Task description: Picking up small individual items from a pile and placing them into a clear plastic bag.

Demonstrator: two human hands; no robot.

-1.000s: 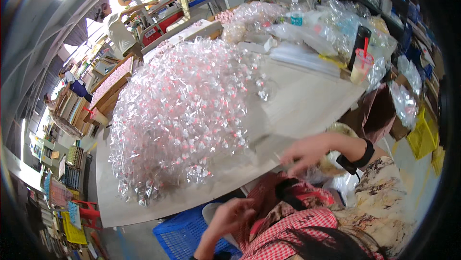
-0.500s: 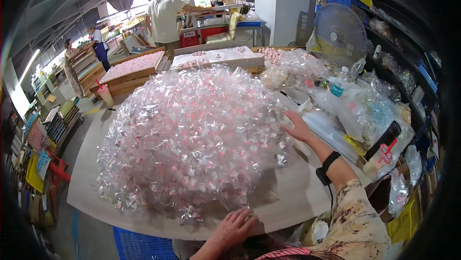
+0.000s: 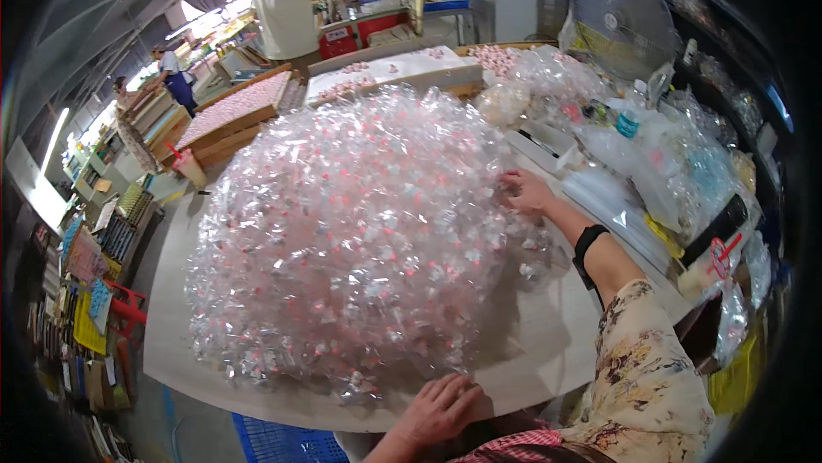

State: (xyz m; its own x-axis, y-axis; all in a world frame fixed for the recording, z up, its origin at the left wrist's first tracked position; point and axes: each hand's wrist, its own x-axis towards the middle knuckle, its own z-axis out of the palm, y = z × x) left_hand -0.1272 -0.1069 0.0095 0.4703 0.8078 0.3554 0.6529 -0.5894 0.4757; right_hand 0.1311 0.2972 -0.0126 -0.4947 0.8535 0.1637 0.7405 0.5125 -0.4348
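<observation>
A big heap of small clear plastic bags [image 3: 351,232] with pink and white pieces inside covers most of the table [image 3: 514,352]. At the heap's right edge, my right hand [image 3: 527,192] has its fingers bent inward against the bags. What lies between the fingertips is hidden. My left hand [image 3: 441,409] rests on the near edge of the table, below the heap, its fingers loosely stretched out and holding nothing. A few bags [image 3: 533,249] lie a little apart from the heap, just below my right hand.
Beyond the heap are wooden trays [image 3: 235,112] of small pink pieces. On the right stand a white box with a pen [image 3: 539,151], stacked clear sheets [image 3: 612,215], a bottle [image 3: 628,123], a drink cup [image 3: 704,273] and a fan [image 3: 621,22]. A person [image 3: 289,14] works beyond.
My right hand has bent its spread fingers in against the heap's right edge. My left hand stays on the table edge. The whole view has shifted, tipping further down.
</observation>
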